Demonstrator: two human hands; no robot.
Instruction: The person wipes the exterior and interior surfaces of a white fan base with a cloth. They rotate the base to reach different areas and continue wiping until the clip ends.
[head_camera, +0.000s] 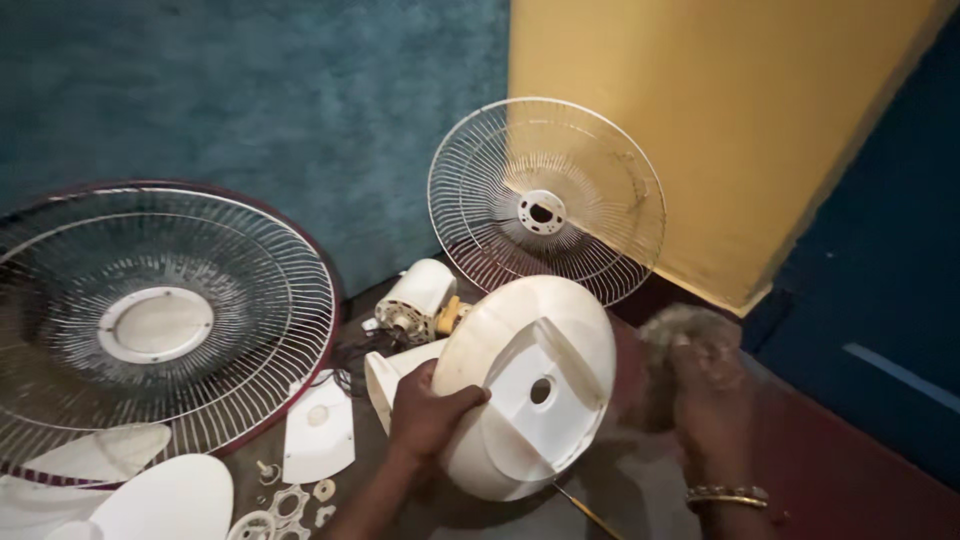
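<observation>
My left hand grips the rim of a round cream plastic fan base, tilted up on its edge with its underside and centre hole facing me. My right hand is blurred, to the right of the base, closed on a greyish rag that it holds close to the base's right edge. A gold bangle sits on that wrist.
A white wire fan guard leans against the teal and yellow walls. A larger guard with a dark red rim lies at left. A fan motor, white blades, a white cover plate and small parts lie on the floor.
</observation>
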